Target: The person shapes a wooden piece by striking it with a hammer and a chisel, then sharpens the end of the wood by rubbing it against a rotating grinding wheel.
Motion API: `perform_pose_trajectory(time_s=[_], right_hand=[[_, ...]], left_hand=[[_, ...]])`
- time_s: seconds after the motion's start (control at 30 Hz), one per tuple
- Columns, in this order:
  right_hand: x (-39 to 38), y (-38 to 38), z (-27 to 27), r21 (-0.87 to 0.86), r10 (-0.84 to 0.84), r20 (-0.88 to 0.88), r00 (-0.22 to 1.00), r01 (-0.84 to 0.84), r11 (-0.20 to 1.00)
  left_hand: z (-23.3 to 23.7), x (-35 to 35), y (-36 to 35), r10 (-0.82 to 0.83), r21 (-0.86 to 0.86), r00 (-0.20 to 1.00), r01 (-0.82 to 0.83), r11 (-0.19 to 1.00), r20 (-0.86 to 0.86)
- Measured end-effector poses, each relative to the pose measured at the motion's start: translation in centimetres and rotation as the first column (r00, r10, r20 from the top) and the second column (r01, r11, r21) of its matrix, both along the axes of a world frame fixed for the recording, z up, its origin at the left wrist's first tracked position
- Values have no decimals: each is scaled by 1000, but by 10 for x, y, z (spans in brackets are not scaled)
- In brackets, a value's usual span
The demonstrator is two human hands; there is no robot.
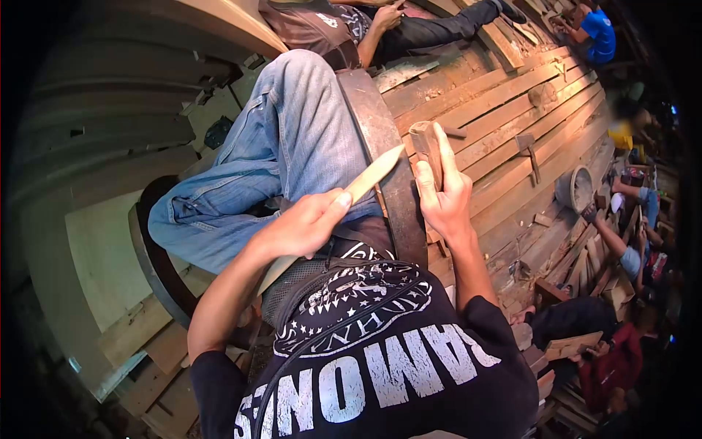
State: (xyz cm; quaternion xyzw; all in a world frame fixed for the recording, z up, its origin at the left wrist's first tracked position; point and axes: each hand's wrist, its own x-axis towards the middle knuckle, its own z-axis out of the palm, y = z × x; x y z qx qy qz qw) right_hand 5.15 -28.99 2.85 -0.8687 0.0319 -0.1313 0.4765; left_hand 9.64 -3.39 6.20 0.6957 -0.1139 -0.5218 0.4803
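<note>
My left hand (303, 225) is closed around a long, pale wooden piece (373, 175) with a pointed end. The point leans up and right over a dark curved band (391, 157) beside my knee; the other end shows below my wrist. On the right, my right hand (447, 199) grips a brown block (426, 146), with the thumb and a finger extended along it. A small gap separates the block from the pointed tip. The block's lower part is hidden by my fingers.
My jeans-clad legs (292, 139) are bent in front of me. A hammer-like tool (529, 155) and a bucket (574, 189) rest on the slatted wooden floor (504, 121). One person sits at the top (322, 29); others are at the right. Boards (139, 336) lie lower left.
</note>
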Motion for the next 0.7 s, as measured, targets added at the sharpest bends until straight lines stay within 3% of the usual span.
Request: perform_pose_trajectory(time_s=[0.03,0.07,0.13,0.2,0.27,0.33,0.4,0.5,0.63,0.7], right_hand=[[0,0,6,-38,-4,-60,998,2,999],[0,0,16,-117,-26,-266,964,-5,993],[5,-1,-7,-94,31,138,990,-18,995],[5,-4,-6,-99,64,164,984,-48,994],[3,-5,-6,-106,66,167,984,-48,993],[-1,-6,-1,-103,57,-28,998,-59,993],[0,-6,7,-141,24,-57,998,-32,989],[4,-7,10,-174,70,-150,986,-96,980],[8,-9,14,-189,106,-124,987,-128,974],[10,-7,15,-248,118,-109,987,-142,958]], left_hand=[[1,-2,-8,-32,64,981,20,998,192],[-1,-3,-10,-45,56,980,35,998,195],[-7,-2,-19,-144,143,942,104,984,303],[8,3,-27,-195,236,945,132,963,264],[-1,-2,-24,-189,228,918,113,967,348],[-3,-3,-26,-182,258,912,89,962,367],[0,-2,-30,-220,297,898,106,949,382],[0,-1,-30,-301,369,794,105,923,528],[-10,-3,-40,-309,342,714,104,934,628],[-7,-2,-48,-274,314,736,88,945,618]])
